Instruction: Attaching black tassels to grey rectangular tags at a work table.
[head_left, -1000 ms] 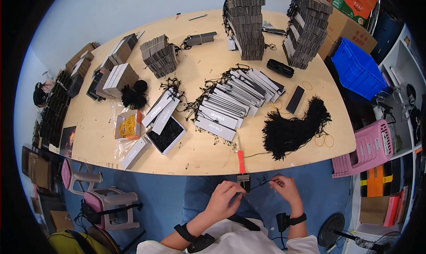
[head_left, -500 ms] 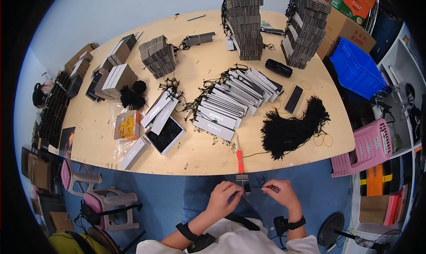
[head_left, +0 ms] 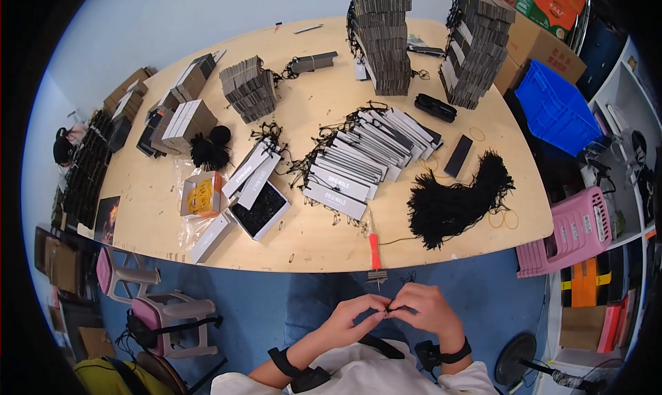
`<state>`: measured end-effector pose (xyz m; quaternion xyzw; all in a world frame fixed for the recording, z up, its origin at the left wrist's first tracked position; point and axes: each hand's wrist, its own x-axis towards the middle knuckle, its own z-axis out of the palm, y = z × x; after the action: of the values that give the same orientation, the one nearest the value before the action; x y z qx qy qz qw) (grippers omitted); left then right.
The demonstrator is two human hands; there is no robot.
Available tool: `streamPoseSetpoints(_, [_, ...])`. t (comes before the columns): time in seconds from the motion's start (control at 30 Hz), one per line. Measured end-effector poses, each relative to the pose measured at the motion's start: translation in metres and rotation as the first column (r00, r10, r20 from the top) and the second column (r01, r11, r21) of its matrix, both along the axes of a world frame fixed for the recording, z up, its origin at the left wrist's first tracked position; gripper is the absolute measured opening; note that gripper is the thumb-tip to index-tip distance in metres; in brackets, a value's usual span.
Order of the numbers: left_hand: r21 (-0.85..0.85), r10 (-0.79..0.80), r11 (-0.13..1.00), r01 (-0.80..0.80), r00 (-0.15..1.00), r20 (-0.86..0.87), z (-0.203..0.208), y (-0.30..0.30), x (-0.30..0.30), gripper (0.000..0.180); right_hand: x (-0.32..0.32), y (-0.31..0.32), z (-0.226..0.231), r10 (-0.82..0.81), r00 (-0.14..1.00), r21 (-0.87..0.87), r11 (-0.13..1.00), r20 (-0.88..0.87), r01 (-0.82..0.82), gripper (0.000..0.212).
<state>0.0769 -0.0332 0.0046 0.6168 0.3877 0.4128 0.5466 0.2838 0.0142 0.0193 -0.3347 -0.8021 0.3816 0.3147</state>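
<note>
Just off the table's near edge, my left hand [head_left: 355,318] and my right hand [head_left: 425,311] meet, fingertips pinched together. Between them is a bit of thin black cord [head_left: 387,311], mostly hidden by the fingers; a dark loop shows just beyond the right hand. A red-handled tool [head_left: 374,251] with a thin cable lies at the table edge ahead of the hands, beside a small grey ribbed block [head_left: 377,276]. Farther in is a fanned row of white and grey tags [head_left: 358,157] with black strings. To its right lies a bundle of black cords [head_left: 458,200].
On the table [head_left: 310,247] stand tall banded tag stacks [head_left: 379,43], another stack [head_left: 476,50] and a box of yellow rubber bands [head_left: 202,195]. An open box of small black pieces [head_left: 261,212] sits at left. A blue crate [head_left: 557,109] and pink stools [head_left: 569,226] are at right.
My right hand has moved left to meet my left hand; the gap with cord stretched across it has closed. The dark piece by the left fingertips is now hidden.
</note>
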Motion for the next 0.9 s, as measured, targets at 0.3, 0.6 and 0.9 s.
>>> streamPoseSetpoints(0.3, [-0.117, -0.269, 0.957, 0.267, 0.963, -0.006, 0.015, 0.013, -0.02, 0.009, -0.002, -0.007, 0.009, 0.026, 0.988, 0.217, 0.974, 0.151, -0.058, 0.039])
streamPoseSetpoints(0.6, [-0.229, -0.147, 0.955, 0.188, 0.971, 0.187, 0.052, 0.009, -0.021, 0.02, -0.017, -0.031, -0.05, 0.191, 0.931, -0.496, 0.802, -0.312, -0.331, 0.061])
streamPoseSetpoints(0.9, [-0.02, 0.522, 0.822, -0.57, 0.739, 0.426, 0.033, 0.025, -0.042, 0.008, -0.02, -0.026, -0.042, 0.073, 0.933, -0.741, 0.587, -0.354, -0.327, 0.036])
